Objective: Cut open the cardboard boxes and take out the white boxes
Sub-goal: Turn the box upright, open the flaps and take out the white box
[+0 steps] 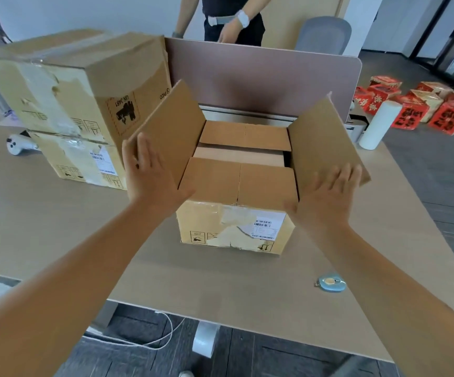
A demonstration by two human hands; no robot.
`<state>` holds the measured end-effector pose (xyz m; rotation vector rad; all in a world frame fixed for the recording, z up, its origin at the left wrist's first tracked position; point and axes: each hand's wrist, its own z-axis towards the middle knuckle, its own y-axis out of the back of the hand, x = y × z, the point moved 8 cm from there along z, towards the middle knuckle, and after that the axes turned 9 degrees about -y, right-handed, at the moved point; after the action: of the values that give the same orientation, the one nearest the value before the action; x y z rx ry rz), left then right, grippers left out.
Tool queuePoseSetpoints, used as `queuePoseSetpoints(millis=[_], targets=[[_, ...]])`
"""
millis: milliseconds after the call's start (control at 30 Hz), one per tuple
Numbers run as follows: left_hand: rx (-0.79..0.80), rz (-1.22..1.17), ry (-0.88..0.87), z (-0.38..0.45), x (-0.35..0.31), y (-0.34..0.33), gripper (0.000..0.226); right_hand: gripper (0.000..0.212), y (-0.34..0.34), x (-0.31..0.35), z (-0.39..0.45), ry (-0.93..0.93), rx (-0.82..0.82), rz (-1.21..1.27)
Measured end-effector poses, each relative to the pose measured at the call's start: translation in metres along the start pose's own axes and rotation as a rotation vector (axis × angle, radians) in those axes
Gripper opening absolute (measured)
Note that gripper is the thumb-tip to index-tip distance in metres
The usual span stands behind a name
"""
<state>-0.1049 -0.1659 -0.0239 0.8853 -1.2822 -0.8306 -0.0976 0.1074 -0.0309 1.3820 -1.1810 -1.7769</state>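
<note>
A brown cardboard box (234, 229) stands on the desk in front of me, its two long top flaps spread outward. My left hand (149, 172) lies flat against the left flap (174, 126), fingers apart. My right hand (329, 197) presses flat on the right flap (323, 137). The two short inner flaps (239, 180) still lie folded over the opening, leaving a narrow gap; no white box is visible inside. A small blue cutter (331, 281) lies on the desk at the right front, untouched.
Two more taped cardboard boxes (65, 85) are stacked at the left back. A white controller (16, 145) lies beside them. A desk partition (261, 77) stands behind, with a person beyond it. A white roll (378, 123) stands at the right edge; red boxes (424, 104) sit on the floor.
</note>
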Motion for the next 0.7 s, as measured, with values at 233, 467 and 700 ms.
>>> queuePoseSetpoints(millis=[233, 467, 700], targets=[[0.182, -0.584, 0.051, 0.024, -0.019, -0.055, 0.117, 0.094, -0.055, 0.017, 0.022, -0.152, 0.373, 0.894], [0.182, -1.327, 0.072, 0.047, -0.021, -0.088, 0.089, 0.075, -0.051, 0.053, 0.020, -0.247, 0.447, 1.256], [0.252, -1.343, -0.136, 0.076, -0.011, -0.093, 0.101, 0.084, -0.043, 0.069, 0.021, -0.279, 0.475, 1.112]])
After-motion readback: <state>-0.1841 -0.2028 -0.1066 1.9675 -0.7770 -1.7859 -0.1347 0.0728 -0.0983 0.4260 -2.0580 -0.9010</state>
